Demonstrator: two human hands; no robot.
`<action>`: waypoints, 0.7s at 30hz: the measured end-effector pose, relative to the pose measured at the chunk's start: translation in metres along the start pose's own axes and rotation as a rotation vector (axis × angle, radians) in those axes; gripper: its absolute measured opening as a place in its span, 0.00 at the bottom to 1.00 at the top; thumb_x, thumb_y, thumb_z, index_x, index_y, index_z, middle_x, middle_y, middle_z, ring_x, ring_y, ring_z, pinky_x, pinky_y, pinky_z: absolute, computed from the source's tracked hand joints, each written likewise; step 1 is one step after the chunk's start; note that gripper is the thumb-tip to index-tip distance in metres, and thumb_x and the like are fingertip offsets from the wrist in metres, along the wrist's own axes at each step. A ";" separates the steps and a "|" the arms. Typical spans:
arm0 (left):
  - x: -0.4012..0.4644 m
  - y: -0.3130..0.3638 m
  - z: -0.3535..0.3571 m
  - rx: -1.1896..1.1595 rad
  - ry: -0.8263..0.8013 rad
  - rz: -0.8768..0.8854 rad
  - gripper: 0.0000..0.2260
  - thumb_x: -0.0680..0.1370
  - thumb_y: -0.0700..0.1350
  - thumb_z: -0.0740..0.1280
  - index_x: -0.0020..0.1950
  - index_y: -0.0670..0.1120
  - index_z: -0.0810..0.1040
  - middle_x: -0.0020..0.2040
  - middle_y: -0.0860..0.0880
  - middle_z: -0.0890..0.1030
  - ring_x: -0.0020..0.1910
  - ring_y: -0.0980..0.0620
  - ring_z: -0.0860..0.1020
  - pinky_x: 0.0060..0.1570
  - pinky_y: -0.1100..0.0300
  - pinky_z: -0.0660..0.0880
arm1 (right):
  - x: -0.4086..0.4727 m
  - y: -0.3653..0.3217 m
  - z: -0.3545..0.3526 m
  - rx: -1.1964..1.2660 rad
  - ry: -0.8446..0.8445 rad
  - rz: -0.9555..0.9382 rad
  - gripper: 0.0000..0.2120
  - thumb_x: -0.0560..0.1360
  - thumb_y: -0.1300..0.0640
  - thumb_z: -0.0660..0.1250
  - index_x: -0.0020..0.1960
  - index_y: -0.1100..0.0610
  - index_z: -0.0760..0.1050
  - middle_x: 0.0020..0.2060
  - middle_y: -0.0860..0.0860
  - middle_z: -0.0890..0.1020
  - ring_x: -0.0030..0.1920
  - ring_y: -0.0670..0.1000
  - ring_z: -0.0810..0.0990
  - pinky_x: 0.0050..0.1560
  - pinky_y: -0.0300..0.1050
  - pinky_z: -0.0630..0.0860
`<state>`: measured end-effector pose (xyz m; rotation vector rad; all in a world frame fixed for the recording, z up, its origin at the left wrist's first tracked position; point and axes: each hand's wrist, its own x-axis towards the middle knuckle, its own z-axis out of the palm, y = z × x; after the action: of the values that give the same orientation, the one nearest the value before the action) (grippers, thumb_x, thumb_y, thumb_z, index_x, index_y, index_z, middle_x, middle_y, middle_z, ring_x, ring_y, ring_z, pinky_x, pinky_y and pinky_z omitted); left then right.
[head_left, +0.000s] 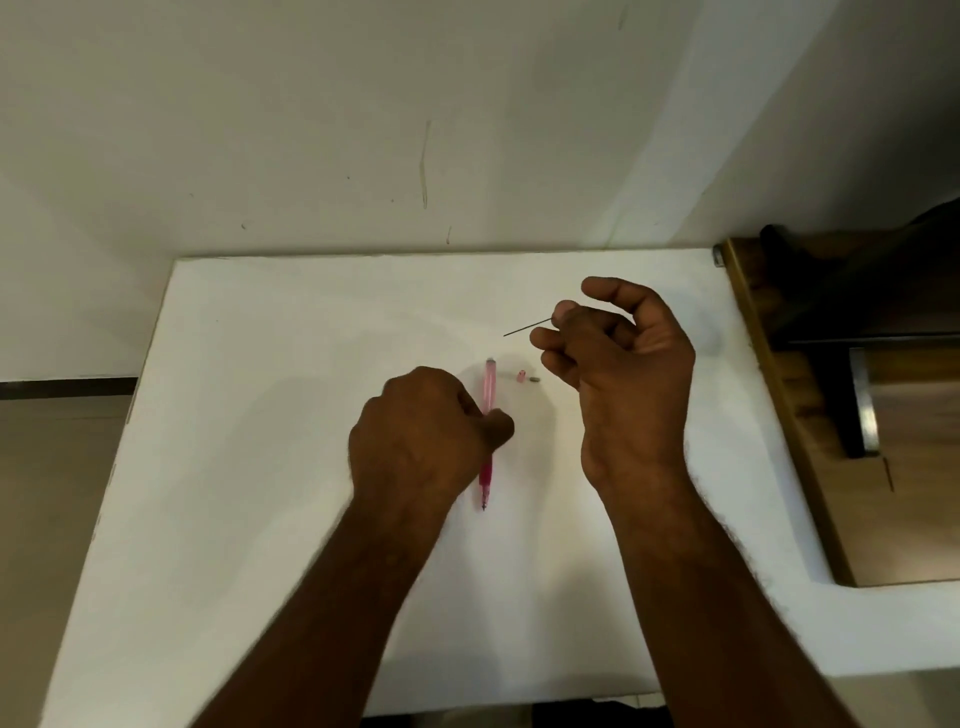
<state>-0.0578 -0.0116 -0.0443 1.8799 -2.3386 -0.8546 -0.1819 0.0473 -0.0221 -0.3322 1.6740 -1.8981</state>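
White table (249, 374), head view only.

Left hand (421, 431): fingers and thumb curled round the middle of a pink mechanical pencil (489, 387). Writing tip points toward me, the open rear end points away. I cannot tell whether the barrel rests on the table or sits just above it.

Just right of the barrel's far end lie a small pink cap (521, 375) and a grey eraser plug (534, 380), near each other and both clear of the hands.

Above these is a thin pencil lead (525, 328), free end aimed left and slightly down, near the open end of the barrel but apart from it.

Right hand (623, 374): thumb and forefinger pinch the lead at its right end, other fingers loosely curled.

Judgement: the step is feeding the lead into the barrel. To do it well, I would tilt the open end up toward the lead, line the lead up with the barrel axis before contact, and pinch closer to the free end so it does not flex and snap. Light pressure only, and keep the wrist off the cap and plug.

Far right: wooden furniture (810, 415), not involved.
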 end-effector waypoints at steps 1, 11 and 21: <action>-0.001 -0.001 -0.006 -0.039 0.048 0.010 0.15 0.63 0.63 0.71 0.32 0.52 0.80 0.28 0.56 0.79 0.29 0.56 0.77 0.30 0.63 0.69 | 0.000 -0.001 0.000 0.048 -0.003 0.026 0.11 0.76 0.64 0.74 0.57 0.58 0.78 0.43 0.57 0.86 0.40 0.55 0.89 0.41 0.44 0.84; -0.003 -0.014 -0.030 -0.181 0.308 0.225 0.06 0.67 0.54 0.71 0.39 0.54 0.79 0.33 0.59 0.82 0.34 0.58 0.81 0.35 0.64 0.74 | -0.003 -0.005 0.009 0.119 -0.045 -0.050 0.07 0.81 0.65 0.66 0.57 0.57 0.74 0.47 0.59 0.80 0.40 0.60 0.89 0.39 0.48 0.84; -0.007 -0.011 -0.032 -0.221 0.316 0.264 0.06 0.69 0.51 0.71 0.44 0.54 0.81 0.38 0.58 0.84 0.39 0.53 0.82 0.42 0.56 0.79 | -0.008 -0.001 0.012 0.002 -0.086 -0.147 0.07 0.81 0.64 0.67 0.56 0.55 0.72 0.48 0.55 0.80 0.38 0.58 0.89 0.37 0.47 0.84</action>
<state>-0.0347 -0.0194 -0.0198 1.4575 -2.1357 -0.6953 -0.1690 0.0422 -0.0175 -0.5414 1.6301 -1.9610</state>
